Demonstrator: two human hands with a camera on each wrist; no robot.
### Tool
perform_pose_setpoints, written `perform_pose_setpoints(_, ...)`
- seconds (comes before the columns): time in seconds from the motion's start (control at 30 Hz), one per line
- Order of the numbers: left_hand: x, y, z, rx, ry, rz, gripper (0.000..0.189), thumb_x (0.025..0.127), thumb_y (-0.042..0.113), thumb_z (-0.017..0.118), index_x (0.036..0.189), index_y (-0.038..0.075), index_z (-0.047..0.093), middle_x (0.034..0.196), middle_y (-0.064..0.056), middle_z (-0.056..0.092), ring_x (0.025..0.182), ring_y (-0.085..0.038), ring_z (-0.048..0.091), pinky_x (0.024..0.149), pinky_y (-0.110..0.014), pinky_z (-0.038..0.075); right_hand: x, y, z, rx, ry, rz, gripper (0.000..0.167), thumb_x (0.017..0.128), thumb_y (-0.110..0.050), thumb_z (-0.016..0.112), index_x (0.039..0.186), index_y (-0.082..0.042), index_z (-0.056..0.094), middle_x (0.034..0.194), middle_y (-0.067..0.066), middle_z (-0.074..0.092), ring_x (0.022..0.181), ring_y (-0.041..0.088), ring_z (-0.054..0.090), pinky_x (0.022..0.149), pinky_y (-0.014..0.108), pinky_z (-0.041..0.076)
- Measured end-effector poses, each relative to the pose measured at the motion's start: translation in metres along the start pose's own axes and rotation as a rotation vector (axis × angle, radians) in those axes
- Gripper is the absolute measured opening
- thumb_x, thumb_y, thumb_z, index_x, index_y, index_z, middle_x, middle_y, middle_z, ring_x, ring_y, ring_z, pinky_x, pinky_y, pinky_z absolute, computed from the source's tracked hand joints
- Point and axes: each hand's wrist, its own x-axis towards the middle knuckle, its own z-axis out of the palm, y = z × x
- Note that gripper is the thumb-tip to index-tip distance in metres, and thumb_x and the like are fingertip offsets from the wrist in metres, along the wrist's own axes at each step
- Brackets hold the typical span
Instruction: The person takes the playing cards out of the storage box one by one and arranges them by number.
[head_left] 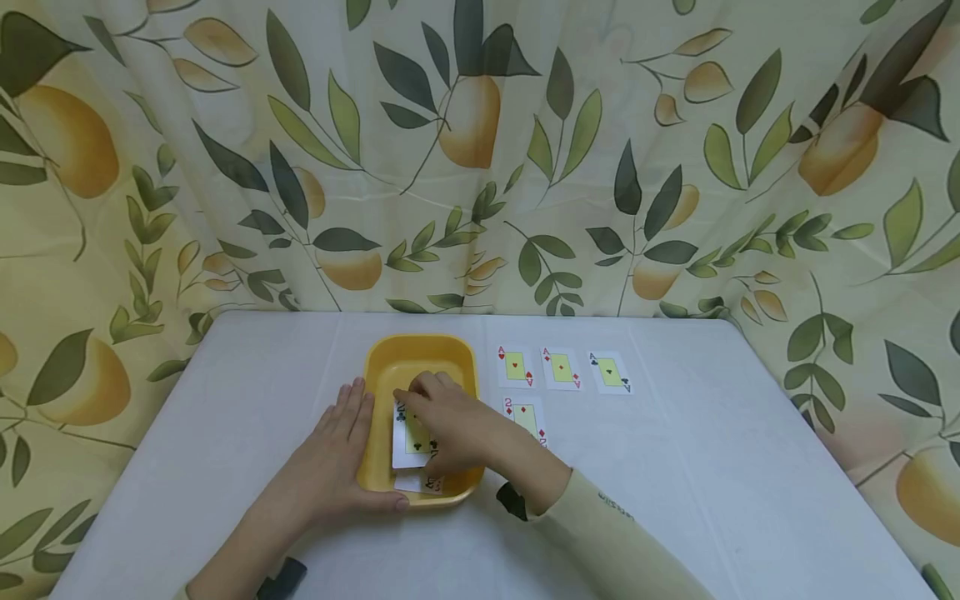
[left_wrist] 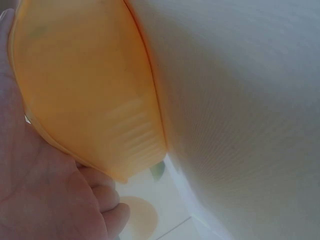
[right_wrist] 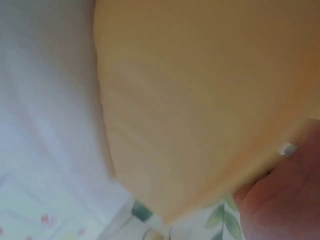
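My left hand (head_left: 333, 458) lies along the left side of a yellow plastic tray (head_left: 378, 358), fingers straight and thumb at the near rim. In the left wrist view its palm faces the tray's side wall (left_wrist: 85, 75). My right hand (head_left: 457, 429) reaches into the tray over the right rim. Its fingers and thumb pinch a playing card (head_left: 408, 454) with club marks and a yellow centre, partly hidden by the hand. Another playing card (head_left: 412, 482) peeks out below it on the tray floor. The right wrist view shows mostly the tray's outer wall (right_wrist: 175, 100), blurred.
Right of the tray, an ace of hearts (head_left: 515, 367), an ace of diamonds (head_left: 561, 368) and an ace of clubs (head_left: 611, 372) lie in a row. A two of diamonds (head_left: 525, 414) lies below, partly behind the right forearm. A patterned curtain (head_left: 480, 208) hangs behind the white-covered table (head_left: 712, 483).
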Motion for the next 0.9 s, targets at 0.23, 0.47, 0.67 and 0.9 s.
perform_pose_setpoints(0.23,-0.001,0.0,0.001,-0.004,0.003,-0.016,0.144,0.06,0.096,0.056,0.155,-0.007,0.021,0.165,-0.023,0.009,0.153,-0.04,0.01,0.121,-0.054,0.023,-0.015,0.018,-0.021,0.083,0.038,0.038,0.104,0.064,-0.029,0.093,0.153,-0.015,0.041,0.137,0.001,0.045,0.121,0.015,0.041,0.105,0.028,0.047)
perform_pose_setpoints(0.47,0.0,0.003,0.001,-0.013,-0.002,-0.035,0.146,0.059,0.097,0.054,0.156,-0.006,0.019,0.166,-0.023,0.008,0.153,-0.04,0.009,0.121,-0.054,0.023,-0.031,0.042,-0.035,0.112,0.085,0.122,0.101,0.062,-0.017,0.09,0.152,-0.016,0.043,0.14,-0.001,0.042,0.122,0.014,0.038,0.102,0.027,0.048)
perform_pose_setpoints(0.67,-0.001,0.003,0.0,-0.02,0.005,-0.03,0.144,0.06,0.092,0.061,0.156,-0.006,0.019,0.166,-0.023,0.006,0.153,-0.04,0.009,0.121,-0.054,0.022,-0.046,0.058,-0.035,0.091,0.11,0.168,0.1,0.062,-0.023,0.091,0.151,-0.018,0.044,0.139,-0.002,0.044,0.123,0.014,0.04,0.104,0.028,0.046)
perform_pose_setpoints(0.9,-0.001,0.003,0.0,-0.024,-0.004,-0.039,0.146,0.059,0.097,0.055,0.156,-0.006,0.018,0.166,-0.022,0.006,0.153,-0.039,0.008,0.121,-0.054,0.022,-0.062,0.076,-0.031,0.091,0.117,0.222,0.1,0.061,-0.018,0.088,0.151,-0.018,0.044,0.142,0.0,0.044,0.128,0.019,0.04,0.105,0.036,0.047)
